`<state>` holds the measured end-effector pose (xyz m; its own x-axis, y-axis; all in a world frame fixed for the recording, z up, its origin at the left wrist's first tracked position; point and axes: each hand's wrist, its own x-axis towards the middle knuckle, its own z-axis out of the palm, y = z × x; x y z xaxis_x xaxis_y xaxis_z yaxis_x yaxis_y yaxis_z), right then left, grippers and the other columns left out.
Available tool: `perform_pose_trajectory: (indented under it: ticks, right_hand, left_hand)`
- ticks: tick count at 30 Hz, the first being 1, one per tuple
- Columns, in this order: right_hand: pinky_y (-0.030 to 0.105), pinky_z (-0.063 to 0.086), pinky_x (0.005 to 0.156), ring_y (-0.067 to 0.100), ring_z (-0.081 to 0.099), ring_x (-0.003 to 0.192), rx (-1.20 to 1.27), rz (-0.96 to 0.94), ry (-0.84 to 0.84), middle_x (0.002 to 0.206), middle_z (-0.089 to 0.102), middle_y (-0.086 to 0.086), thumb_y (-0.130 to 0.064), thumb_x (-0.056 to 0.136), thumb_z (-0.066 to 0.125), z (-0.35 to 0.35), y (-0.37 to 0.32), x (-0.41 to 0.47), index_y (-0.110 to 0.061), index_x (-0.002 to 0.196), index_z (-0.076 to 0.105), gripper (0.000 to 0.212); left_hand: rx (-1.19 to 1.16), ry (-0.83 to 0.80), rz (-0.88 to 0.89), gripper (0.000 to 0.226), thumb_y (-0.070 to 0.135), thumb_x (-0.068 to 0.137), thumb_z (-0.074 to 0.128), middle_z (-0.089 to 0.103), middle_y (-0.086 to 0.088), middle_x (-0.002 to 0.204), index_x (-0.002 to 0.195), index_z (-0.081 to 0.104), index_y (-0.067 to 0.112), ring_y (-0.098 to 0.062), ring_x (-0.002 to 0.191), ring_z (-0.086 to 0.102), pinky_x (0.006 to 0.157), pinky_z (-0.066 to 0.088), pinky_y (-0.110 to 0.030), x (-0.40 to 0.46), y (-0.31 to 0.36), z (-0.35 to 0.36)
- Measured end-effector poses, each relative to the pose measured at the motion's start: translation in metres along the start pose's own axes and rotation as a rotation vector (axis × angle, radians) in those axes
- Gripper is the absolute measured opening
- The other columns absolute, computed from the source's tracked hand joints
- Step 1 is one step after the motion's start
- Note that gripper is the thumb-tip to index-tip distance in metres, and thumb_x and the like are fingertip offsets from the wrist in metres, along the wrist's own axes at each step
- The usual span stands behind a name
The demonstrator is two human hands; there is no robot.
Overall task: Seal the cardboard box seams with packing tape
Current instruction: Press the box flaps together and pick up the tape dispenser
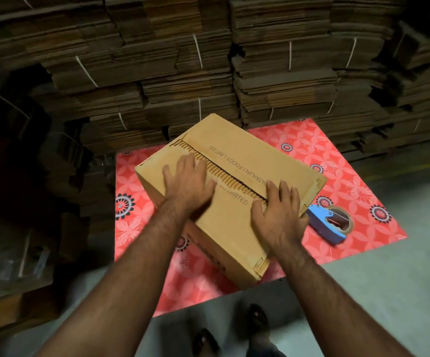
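Note:
A tan cardboard box [257,161] with printed lettering stands on a red flowered mat [337,176]. Its two top flaps meet along a centre seam with a narrow dark gap showing corrugated edges. My left hand [186,185] lies flat on the near flap with fingers spread, reaching the seam. My right hand [278,215] presses flat on the near right part of the top, fingertips at the seam. A blue tape dispenser [331,224] with a brown tape roll lies on the mat just right of the box, untouched.
Tall stacks of flattened, tied cardboard [195,73] wall off the back and right. Dark boxes [15,228] crowd the left side. Grey floor [389,292] lies around the mat, and my sandalled feet [234,331] stand at its near edge.

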<state>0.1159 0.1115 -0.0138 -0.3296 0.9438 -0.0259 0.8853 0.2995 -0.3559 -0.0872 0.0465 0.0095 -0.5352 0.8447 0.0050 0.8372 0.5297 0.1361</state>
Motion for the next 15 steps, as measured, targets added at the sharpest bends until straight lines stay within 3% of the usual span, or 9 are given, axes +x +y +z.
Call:
perform_pose_trajectory:
  ticks: [3, 6, 11, 15]
  right_hand:
    - [0.065, 0.026, 0.108, 0.019, 0.007, 0.151, -0.023, -0.014, 0.008, 0.164, 0.017, -0.006, -0.052, 0.093, 0.038, 0.002, 0.003, 0.005, -0.034, 0.152, 0.029, 0.062]
    - [0.066, 0.025, 0.107, 0.018, 0.009, 0.151, -0.05, -0.078, 0.006, 0.163, 0.019, -0.005, -0.052, 0.092, 0.038, -0.001, 0.014, 0.023, -0.034, 0.151, 0.03, 0.062]
    - [0.06, 0.025, 0.108, 0.019, 0.009, 0.15, -0.012, -0.292, -0.094, 0.164, 0.018, -0.002, -0.051, 0.091, 0.045, -0.023, 0.036, 0.085, -0.037, 0.149, 0.033, 0.06]
    - [0.062, 0.03, 0.11, 0.037, 0.008, 0.149, 0.079, -0.113, -0.185, 0.165, 0.003, 0.008, -0.059, 0.078, 0.053, -0.045, 0.047, 0.107, -0.035, 0.148, 0.029, 0.078]
  left_hand:
    - [0.033, -0.116, -0.2, 0.066, 0.063, 0.095, 0.038, 0.009, -0.009, 0.166, 0.153, 0.026, 0.033, -0.034, 0.152, 0.008, 0.114, 0.01, -0.072, 0.038, -0.02, -0.011]
    - [0.005, -0.185, -0.32, 0.068, 0.069, 0.092, 0.04, 0.018, -0.011, 0.162, 0.151, 0.03, 0.036, -0.039, 0.147, 0.02, 0.111, 0.019, -0.073, 0.051, -0.026, -0.014]
    - [0.079, -0.121, -0.503, 0.073, 0.074, 0.088, 0.041, 0.029, -0.014, 0.152, 0.148, 0.034, 0.033, -0.039, 0.138, 0.031, 0.106, 0.028, -0.066, 0.036, -0.011, -0.011]
    - [-0.08, -0.008, -0.681, 0.072, 0.066, 0.088, 0.051, 0.031, -0.019, 0.15, 0.145, 0.037, 0.025, -0.042, 0.136, 0.033, 0.106, 0.032, -0.064, 0.023, -0.01, -0.007]
